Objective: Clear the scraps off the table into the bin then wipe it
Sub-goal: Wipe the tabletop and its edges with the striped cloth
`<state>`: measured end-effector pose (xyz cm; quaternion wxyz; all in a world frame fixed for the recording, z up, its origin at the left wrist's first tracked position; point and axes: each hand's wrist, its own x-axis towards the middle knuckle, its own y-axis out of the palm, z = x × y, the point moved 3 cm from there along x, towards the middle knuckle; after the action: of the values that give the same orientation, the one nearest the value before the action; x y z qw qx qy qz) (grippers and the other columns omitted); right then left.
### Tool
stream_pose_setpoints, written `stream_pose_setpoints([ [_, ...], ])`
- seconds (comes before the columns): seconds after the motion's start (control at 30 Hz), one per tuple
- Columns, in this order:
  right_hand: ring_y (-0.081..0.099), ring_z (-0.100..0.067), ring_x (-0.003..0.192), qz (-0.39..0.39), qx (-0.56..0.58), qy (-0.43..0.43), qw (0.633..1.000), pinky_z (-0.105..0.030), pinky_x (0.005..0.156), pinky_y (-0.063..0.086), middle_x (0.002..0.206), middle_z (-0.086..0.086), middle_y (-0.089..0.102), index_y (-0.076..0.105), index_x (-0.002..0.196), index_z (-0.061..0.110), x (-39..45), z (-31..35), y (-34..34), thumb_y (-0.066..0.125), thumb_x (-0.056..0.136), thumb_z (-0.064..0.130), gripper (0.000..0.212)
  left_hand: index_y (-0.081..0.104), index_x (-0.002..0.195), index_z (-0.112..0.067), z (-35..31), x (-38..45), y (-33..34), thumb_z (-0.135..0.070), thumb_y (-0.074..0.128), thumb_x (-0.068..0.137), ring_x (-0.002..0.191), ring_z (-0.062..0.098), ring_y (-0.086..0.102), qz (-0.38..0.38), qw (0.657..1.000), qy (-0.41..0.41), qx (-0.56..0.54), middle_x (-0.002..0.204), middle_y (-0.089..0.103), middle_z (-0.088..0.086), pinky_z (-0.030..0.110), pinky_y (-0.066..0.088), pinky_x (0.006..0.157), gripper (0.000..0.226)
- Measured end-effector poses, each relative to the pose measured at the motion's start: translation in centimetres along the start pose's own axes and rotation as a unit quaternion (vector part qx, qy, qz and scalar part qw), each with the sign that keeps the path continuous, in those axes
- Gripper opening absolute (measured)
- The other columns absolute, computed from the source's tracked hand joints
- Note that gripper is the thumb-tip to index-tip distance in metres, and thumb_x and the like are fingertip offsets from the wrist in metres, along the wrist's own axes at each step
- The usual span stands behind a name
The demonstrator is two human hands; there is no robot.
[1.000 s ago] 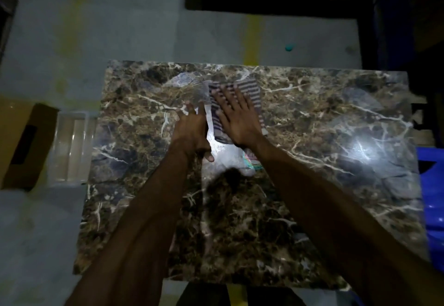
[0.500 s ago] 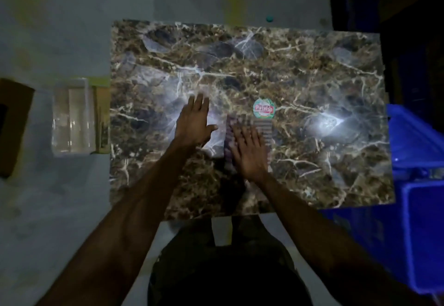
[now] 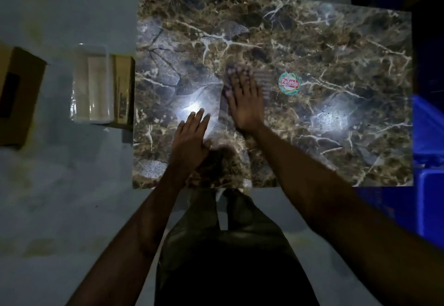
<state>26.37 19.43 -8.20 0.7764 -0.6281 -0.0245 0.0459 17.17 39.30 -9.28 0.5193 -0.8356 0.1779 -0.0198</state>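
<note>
A striped cloth (image 3: 264, 83) lies on the brown marbled table (image 3: 324, 53) near its middle. My right hand (image 3: 243, 100) presses flat on the cloth with fingers spread, covering most of it. My left hand (image 3: 192, 137) rests flat on the bare tabletop to the left and nearer the front edge, holding nothing. A round red-and-green sticker (image 3: 289, 84) sits on the table just right of the cloth. No loose scraps show on the tabletop.
A clear plastic bin (image 3: 91, 82) stands on the floor left of the table, with a small carton (image 3: 123, 92) beside it and a cardboard box (image 3: 16, 96) farther left. Blue crates (image 3: 430, 161) stand at the right. My legs are below the front edge.
My right hand has slid the cloth back across the table toward the middle. My left hand has moved nearer the front edge. The view has shifted, showing the whole table.
</note>
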Motion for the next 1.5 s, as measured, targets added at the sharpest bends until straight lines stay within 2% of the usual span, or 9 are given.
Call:
stream_pose_setpoints([
  [0.17, 0.003, -0.029, 0.161, 0.057, 0.021, -0.062, 0.996, -0.051, 0.127, 0.017, 0.174, -0.006, 0.008, 0.011, 0.167, 0.024, -14.7, 2.4, 0.3, 0.034, 0.113, 0.039, 0.06, 0.029, 0.163, -0.018, -0.3, -3.2, 0.1, -0.039, 0.054, 0.105, 0.158, 0.029, 0.02, -0.009, 1.0, -0.019, -0.014, 0.171, 0.022, 0.006, 0.054, 0.029, 0.123, 0.067],
  [0.33, 0.004, -0.028, 0.161, 0.055, 0.016, -0.068, 0.996, -0.05, 0.127, 0.019, 0.174, -0.002, 0.011, 0.017, 0.166, 0.027, -20.8, -3.6, -0.6, 0.034, 0.112, 0.04, 0.058, 0.02, 0.166, -0.021, -1.7, -6.4, 0.1, -0.036, 0.049, 0.106, 0.16, 0.028, 0.011, 0.031, 0.996, -0.077, -0.045, 0.173, 0.013, 0.002, 0.052, 0.02, 0.126, 0.068],
  [0.47, 0.012, -0.031, 0.16, 0.019, 0.009, 0.006, 1.0, -0.052, 0.125, 0.023, 0.173, -0.005, 0.019, 0.022, 0.165, 0.023, -19.8, -9.0, -1.1, 0.034, 0.112, 0.042, 0.057, 0.023, 0.165, -0.014, -2.5, -10.1, 0.3, -0.026, 0.039, 0.103, 0.158, 0.033, 0.018, 0.048, 0.994, -0.087, -0.035, 0.172, 0.018, 0.009, 0.053, 0.029, 0.124, 0.064],
  [0.6, 0.016, -0.034, 0.159, 0.004, 0.041, 0.126, 0.991, -0.052, 0.126, 0.02, 0.172, -0.004, 0.02, 0.021, 0.165, 0.026, -16.1, -6.7, 0.1, 0.03, 0.112, 0.046, 0.058, 0.028, 0.163, -0.01, -2.7, -13.4, 0.5, -0.025, 0.03, 0.096, 0.155, 0.036, 0.027, 0.064, 0.991, -0.108, -0.037, 0.169, 0.025, 0.012, 0.052, 0.034, 0.121, 0.069],
  [0.77, 0.011, -0.036, 0.16, 0.043, 0.073, -0.076, 0.993, -0.056, 0.125, 0.019, 0.173, -0.007, 0.016, 0.02, 0.166, 0.023, -16.0, 1.6, 2.5, 0.031, 0.11, 0.045, 0.06, 0.04, 0.155, 0.0, -2.0, -15.1, 0.4, -0.045, 0.024, 0.09, 0.149, 0.041, 0.037, 0.069, 0.987, -0.126, -0.068, 0.161, 0.038, 0.022, 0.051, 0.031, 0.123, 0.081],
  [0.87, 0.006, -0.033, 0.161, 0.084, 0.121, -0.134, 0.98, -0.054, 0.127, 0.012, 0.174, -0.006, 0.012, 0.016, 0.166, 0.019, -18.7, 3.9, 3.1, 0.028, 0.108, 0.052, 0.068, 0.04, 0.154, 0.004, -2.3, -16.6, -0.2, -0.032, 0.039, 0.089, 0.149, 0.041, 0.037, 0.058, 0.978, -0.174, -0.103, 0.159, 0.04, 0.025, 0.043, 0.028, 0.123, 0.074],
  [1.03, 0.0, -0.024, 0.161, 0.086, 0.18, -0.103, 0.974, -0.043, 0.129, 0.002, 0.175, -0.008, 0.0, 0.004, 0.166, 0.014, -19.5, 2.7, 2.7, 0.036, 0.106, 0.056, 0.08, 0.04, 0.153, 0.005, -2.0, -18.2, -0.8, -0.021, 0.049, 0.086, 0.147, 0.04, 0.039, 0.032, 0.969, -0.21, -0.127, 0.157, 0.041, 0.025, 0.039, 0.031, 0.12, 0.072],
  [1.37, -0.002, -0.024, 0.161, 0.059, 0.114, -0.064, 0.99, -0.047, 0.129, 0.008, 0.175, -0.007, 0.0, 0.005, 0.167, 0.014, -19.3, 3.5, 4.2, 0.031, 0.107, 0.056, 0.077, 0.039, 0.156, -0.002, 1.9, -16.9, -1.3, -0.025, 0.046, 0.081, 0.143, 0.041, 0.044, 0.002, 0.967, -0.231, -0.106, 0.158, 0.042, 0.023, 0.05, 0.042, 0.116, 0.079],
  [1.5, 0.002, -0.027, 0.161, 0.034, 0.073, -0.053, 0.995, -0.049, 0.128, 0.011, 0.174, -0.007, 0.005, 0.01, 0.166, 0.013, -18.7, 4.6, 4.5, 0.034, 0.108, 0.053, 0.074, 0.039, 0.156, -0.003, 3.2, -14.9, -2.6, -0.026, 0.06, 0.09, 0.142, 0.041, 0.045, -0.009, 0.978, -0.202, -0.049, 0.159, 0.041, 0.021, 0.048, 0.044, 0.115, 0.073],
])
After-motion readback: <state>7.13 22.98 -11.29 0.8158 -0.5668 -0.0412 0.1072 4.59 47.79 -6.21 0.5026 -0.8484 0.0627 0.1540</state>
